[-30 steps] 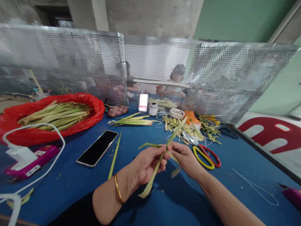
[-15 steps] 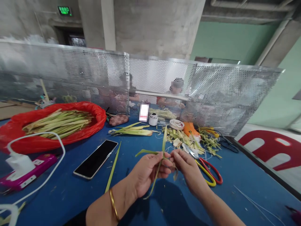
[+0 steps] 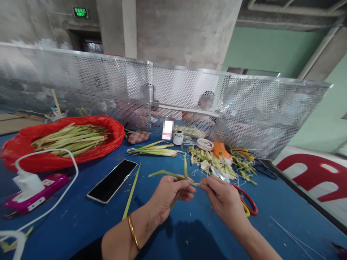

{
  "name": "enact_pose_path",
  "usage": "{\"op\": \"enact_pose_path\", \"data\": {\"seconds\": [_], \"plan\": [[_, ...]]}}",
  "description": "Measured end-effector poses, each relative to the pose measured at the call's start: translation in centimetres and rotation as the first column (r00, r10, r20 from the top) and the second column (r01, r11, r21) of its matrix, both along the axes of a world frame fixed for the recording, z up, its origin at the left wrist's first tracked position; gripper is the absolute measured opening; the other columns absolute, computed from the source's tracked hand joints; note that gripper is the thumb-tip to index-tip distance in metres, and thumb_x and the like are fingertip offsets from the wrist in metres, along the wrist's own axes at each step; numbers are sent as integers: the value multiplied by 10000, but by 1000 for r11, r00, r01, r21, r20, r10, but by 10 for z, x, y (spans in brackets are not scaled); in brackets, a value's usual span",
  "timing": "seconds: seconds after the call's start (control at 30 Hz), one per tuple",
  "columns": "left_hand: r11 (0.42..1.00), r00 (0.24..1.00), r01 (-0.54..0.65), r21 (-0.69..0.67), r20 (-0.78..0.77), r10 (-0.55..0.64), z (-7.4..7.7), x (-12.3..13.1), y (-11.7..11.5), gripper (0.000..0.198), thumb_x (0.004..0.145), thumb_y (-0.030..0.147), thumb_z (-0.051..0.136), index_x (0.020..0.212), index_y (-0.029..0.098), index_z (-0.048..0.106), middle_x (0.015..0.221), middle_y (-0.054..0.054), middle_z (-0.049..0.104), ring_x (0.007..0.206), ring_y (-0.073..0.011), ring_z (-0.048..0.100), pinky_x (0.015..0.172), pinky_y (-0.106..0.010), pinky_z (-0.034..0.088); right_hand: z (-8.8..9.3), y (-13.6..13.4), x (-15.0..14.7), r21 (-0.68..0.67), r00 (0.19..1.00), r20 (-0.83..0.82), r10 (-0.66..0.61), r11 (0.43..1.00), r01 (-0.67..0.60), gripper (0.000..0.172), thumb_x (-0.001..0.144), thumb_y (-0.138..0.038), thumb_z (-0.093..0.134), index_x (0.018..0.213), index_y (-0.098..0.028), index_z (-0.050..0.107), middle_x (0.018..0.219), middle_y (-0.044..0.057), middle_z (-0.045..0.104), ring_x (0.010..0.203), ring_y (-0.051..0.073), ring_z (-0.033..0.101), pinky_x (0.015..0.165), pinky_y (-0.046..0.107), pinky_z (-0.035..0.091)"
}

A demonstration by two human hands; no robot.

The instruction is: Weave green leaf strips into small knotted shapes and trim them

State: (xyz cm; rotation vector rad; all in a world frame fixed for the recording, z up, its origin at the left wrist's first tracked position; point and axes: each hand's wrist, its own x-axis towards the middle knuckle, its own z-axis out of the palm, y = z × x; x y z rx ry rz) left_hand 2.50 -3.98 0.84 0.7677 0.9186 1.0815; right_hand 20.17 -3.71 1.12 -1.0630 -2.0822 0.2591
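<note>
Between thumb and fingers, my left hand (image 3: 173, 193) pinches crossed green leaf strips (image 3: 167, 173) above the blue table. One strip points left and another stands upright at the crossing. My right hand (image 3: 218, 191) is closed on the end of a strip that stretches across from the left hand. Red-and-yellow-handled scissors (image 3: 248, 200) lie under and beside the right hand, partly covered by it. A single long leaf strip (image 3: 132, 191) rests on the table left of my left hand.
A red plastic bag (image 3: 16, 144) holds many leaf strips at left. Nearby are a black phone (image 3: 112, 182), a purple power strip (image 3: 36, 195) with a white cable, a leaf bundle (image 3: 154, 150), trimmings (image 3: 203, 159) and a tape roll (image 3: 205, 144). A perforated metal screen (image 3: 108, 90) stands behind; people sit beyond.
My right hand has moved away to the right from my left hand, drawing a strip out between them. The upright strip stands shorter above the left hand. The view has shifted slightly.
</note>
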Motion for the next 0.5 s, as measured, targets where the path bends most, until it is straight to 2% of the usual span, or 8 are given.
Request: {"op": "enact_pose_path", "data": {"seconds": [0.1,0.27,0.43,0.5], "plan": [[999,1000,16,-31,7,-16,1,-3,2,206,699,272,728,791,88,716,658,-78,706,539,-123,623,584,-242,481,-1,1,0,10,998,1,-56,998,56,257,951,-276,431,758,-217,590,724,31,607,669,171,582,614,261,437],[998,996,58,-29,71,-56,5,-8,1,246,745,318,687,850,97,711,746,-89,724,610,-136,650,641,-253,497,-1,2,-1,13,998,35,-57,998,57,234,954,-269,434,792,-218,595,752,27,611,698,170,582,632,266,433],[1000,1000,22,11,15,-23,6,-6,-1,241,633,211,769,835,100,699,653,-57,703,547,-121,622,609,-241,487,-4,5,-1,50,996,76,-49,998,45,243,957,-256,435,803,-220,619,750,30,620,697,178,585,644,293,429],[1000,1000,9,23,-3,-9,5,-5,-1,249,619,210,778,829,103,699,647,-58,704,548,-126,626,620,-249,495,-5,6,0,142,993,73,-92,987,81,191,939,-256,470,863,-224,642,821,50,646,769,206,601,702,329,438]]}}
